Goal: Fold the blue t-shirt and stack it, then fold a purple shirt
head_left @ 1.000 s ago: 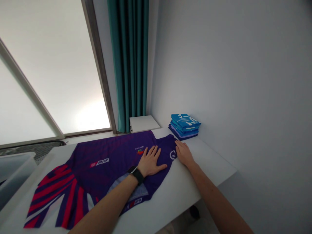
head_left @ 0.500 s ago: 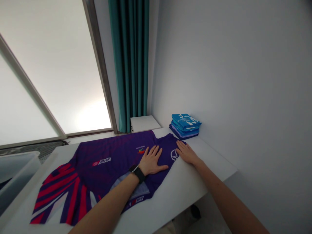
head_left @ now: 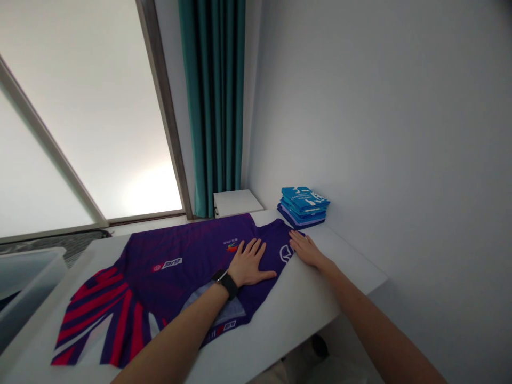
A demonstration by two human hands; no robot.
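A purple sports shirt (head_left: 160,282) with red and white stripes on its near-left sleeve lies spread on the white table (head_left: 296,309). My left hand (head_left: 248,264), with a black watch on its wrist, rests flat on the shirt's upper chest, fingers spread, beside a small red-and-green emblem. At the shirt's right edge, next to a white circular logo, my right hand (head_left: 306,248) lies with its fingers stretched out over the cloth's border. Part of the shirt's lower side is hidden behind my left forearm.
Folded blue and purple shirts (head_left: 304,208) are stacked at the back right by the wall. A translucent plastic bin (head_left: 36,288) stands at the left. Behind the table are a white cabinet (head_left: 238,202) and a teal curtain (head_left: 218,117).
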